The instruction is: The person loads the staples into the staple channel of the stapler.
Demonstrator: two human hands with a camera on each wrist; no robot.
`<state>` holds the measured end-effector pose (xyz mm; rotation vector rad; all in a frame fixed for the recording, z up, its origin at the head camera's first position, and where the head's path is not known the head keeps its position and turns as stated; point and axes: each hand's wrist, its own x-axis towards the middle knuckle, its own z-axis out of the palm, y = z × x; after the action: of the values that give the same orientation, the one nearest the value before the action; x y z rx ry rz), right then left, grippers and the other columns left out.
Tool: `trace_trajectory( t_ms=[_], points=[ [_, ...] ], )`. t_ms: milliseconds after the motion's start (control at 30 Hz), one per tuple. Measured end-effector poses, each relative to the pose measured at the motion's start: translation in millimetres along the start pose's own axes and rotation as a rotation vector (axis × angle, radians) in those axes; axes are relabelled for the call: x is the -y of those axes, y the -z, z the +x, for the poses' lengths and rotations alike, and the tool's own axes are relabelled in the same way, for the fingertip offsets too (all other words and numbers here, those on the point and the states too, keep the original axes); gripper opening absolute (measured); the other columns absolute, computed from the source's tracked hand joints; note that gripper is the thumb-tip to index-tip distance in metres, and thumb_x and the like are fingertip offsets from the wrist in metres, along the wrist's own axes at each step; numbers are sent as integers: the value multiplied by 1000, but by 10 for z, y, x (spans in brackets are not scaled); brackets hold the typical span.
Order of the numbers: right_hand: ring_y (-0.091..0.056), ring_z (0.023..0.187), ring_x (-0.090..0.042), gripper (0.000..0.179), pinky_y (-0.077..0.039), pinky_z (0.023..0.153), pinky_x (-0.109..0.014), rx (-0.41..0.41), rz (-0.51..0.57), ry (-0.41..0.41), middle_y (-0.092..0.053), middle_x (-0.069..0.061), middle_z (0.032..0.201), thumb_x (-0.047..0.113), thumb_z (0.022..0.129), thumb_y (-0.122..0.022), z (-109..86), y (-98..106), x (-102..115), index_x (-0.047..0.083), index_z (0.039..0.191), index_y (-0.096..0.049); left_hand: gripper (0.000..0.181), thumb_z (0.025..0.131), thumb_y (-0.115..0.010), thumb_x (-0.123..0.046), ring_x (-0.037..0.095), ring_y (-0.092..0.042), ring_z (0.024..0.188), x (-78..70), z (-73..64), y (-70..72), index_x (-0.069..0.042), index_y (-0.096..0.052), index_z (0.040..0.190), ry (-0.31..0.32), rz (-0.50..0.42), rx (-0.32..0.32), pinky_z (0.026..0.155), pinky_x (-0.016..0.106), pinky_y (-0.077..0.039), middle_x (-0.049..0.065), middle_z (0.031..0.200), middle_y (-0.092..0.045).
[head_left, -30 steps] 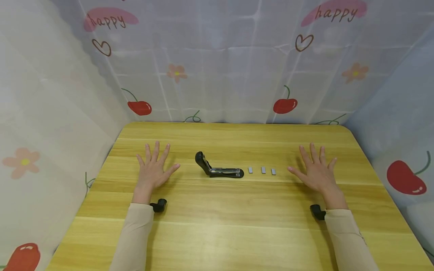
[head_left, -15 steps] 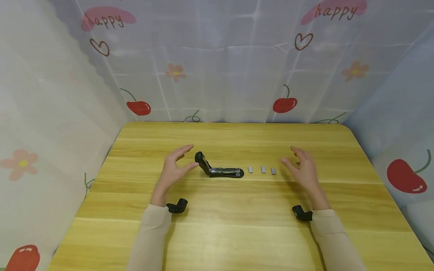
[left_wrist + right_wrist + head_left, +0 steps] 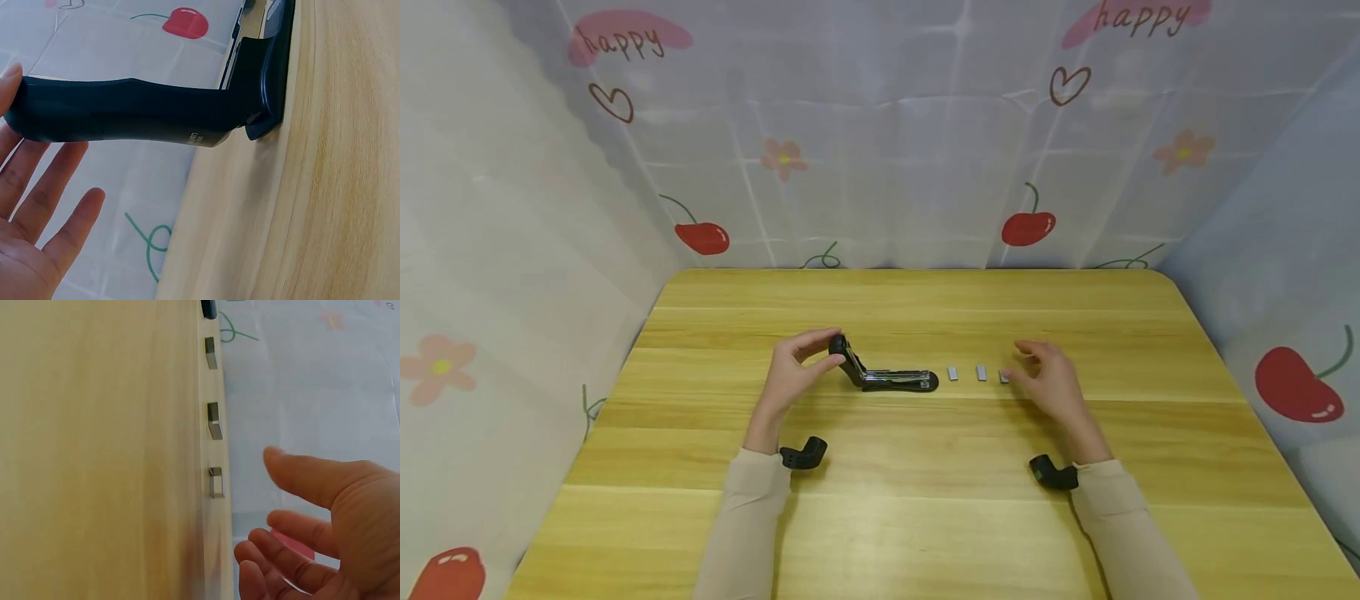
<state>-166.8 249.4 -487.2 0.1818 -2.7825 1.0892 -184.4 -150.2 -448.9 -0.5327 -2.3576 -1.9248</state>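
A black stapler [image 3: 895, 382] lies opened on the table, its base flat and its top arm tilted up to the left. My left hand [image 3: 787, 375] pinches the raised end of that arm. In the left wrist view the thumb is on one side of the arm [image 3: 119, 112] and fingertips on the other. Three short strips of staples stand in a row right of the stapler: a left one [image 3: 952, 373], a middle one [image 3: 981, 373] and a right one [image 3: 216, 484]. My right hand [image 3: 1051, 385] hovers by the right strip, fingers loosely bent and thumb apart, holding nothing.
The wooden table [image 3: 925, 500] reaches back to a pale curtain [image 3: 895, 183] printed with cherries and flowers. Similar curtains hang at both sides. A black wrist camera [image 3: 805, 453] sticks out from the left sleeve, another black camera [image 3: 1052, 472] from the right.
Both hands, earlier spread flat at the sides, have moved inward. The left has taken hold of the stapler's raised end; the right has come close to the right staple strip.
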Motion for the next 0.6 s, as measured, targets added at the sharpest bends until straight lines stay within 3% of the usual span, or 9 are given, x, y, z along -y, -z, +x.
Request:
trace_trajectory(
  t_ms=[300, 600],
  points=[
    [-59, 83, -30, 44, -50, 74, -40, -2, -30, -51, -64, -22, 100, 16, 83, -79, -16, -84, 29, -8, 116, -64, 37, 86, -73, -1, 6, -64, 106, 43, -3, 8, 6, -66, 122, -44, -22, 2, 101, 35, -50, 24, 123, -65],
    [-56, 78, -25, 38, -45, 67, -33, 34, -64, -131, -65, -16, 93, 25, 82, -80, -54, -140, 33, -2, 105, -64, 38, 86, -72, 1, 5, -64, 105, 62, -20, 15, 8, -64, 123, -39, -40, -1, 101, 34, -50, 24, 123, -65]
  ],
)
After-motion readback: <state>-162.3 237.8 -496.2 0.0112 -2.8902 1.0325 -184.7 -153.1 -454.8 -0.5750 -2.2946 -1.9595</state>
